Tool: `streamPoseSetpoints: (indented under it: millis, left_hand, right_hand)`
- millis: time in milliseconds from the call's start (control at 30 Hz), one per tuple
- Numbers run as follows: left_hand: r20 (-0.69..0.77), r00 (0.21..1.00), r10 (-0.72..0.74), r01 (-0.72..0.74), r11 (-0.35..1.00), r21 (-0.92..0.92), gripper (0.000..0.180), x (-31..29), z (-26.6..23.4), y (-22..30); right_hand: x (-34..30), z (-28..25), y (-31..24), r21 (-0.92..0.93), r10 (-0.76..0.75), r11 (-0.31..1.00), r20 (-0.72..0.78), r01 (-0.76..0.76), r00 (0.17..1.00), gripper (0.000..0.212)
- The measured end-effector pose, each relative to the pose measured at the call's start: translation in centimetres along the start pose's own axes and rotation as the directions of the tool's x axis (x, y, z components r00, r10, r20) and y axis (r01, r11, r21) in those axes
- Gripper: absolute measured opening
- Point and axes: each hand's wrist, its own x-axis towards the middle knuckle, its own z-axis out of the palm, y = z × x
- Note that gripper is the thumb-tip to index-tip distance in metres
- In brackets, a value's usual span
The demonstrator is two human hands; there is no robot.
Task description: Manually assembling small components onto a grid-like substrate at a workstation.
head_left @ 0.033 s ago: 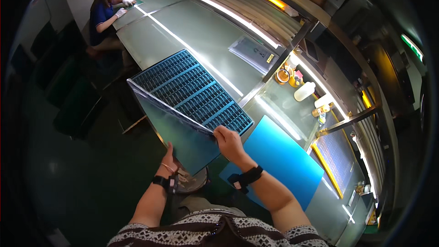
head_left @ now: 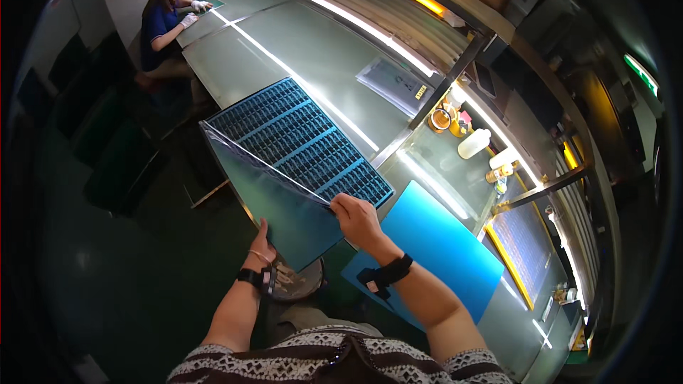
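A large dark panel (head_left: 295, 135) with rows of small repeated patterns and blue bands lies tilted across the near bench edge. A clear, shiny film (head_left: 281, 192) has a creased edge running diagonally over it, and the lower left part looks smooth and greenish. My right hand (head_left: 358, 222) is closed in a pinch on the film's edge near the panel's lower right side. My left hand (head_left: 262, 244) grips the panel's lower left edge, thumb up; its other fingers are mostly hidden.
A plain blue sheet (head_left: 445, 249) lies right of the panel. Clear plastic sleeves (head_left: 393, 84), a white bottle (head_left: 474, 144) and a yellow-framed screen (head_left: 514, 259) rest farther off. Below my hands stands a round bin (head_left: 302, 282). A gloved co-worker (head_left: 162, 25) sits at the far left.
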Motion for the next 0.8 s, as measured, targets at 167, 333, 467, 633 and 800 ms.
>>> streamPoseSetpoints:
  millis: [167, 333, 467, 633, 800]
  left_hand:
    - [-0.401, 0.903, 0.154, 0.038, 0.902, 0.431, 0.077, 6.4, -2.0, -0.7]
    - [-0.553, 0.805, 0.214, 0.234, 0.743, 0.627, 0.080, 5.7, 1.5, -1.0]
    - [-0.570, 0.804, 0.169, 0.181, 0.844, 0.505, 0.081, 3.8, 3.0, -0.1]
    - [-0.566, 0.806, 0.171, 0.240, 0.781, 0.576, 0.076, 5.7, 4.5, -2.4]
    - [-0.560, 0.824, 0.091, 0.209, 0.869, 0.448, 0.075, 5.0, 6.0, -1.6]
  right_hand:
    - [5.7, -5.7, -4.8, -0.373, -0.379, 0.874, -0.122, 0.311, 0.917, 0.009]
    - [8.8, -13.1, -14.6, -0.602, -0.738, 0.601, -0.164, 0.527, 0.655, 0.012]
    - [10.2, -13.8, -13.5, -0.582, -0.683, 0.664, -0.219, 0.469, 0.696, 0.008]
    - [11.4, -11.4, -2.2, -0.297, -0.293, 0.937, -0.379, 0.184, 0.878, 0.011]
    - [11.0, -13.3, -2.6, -0.018, -0.067, 0.998, -0.429, 0.066, 0.901, 0.015]
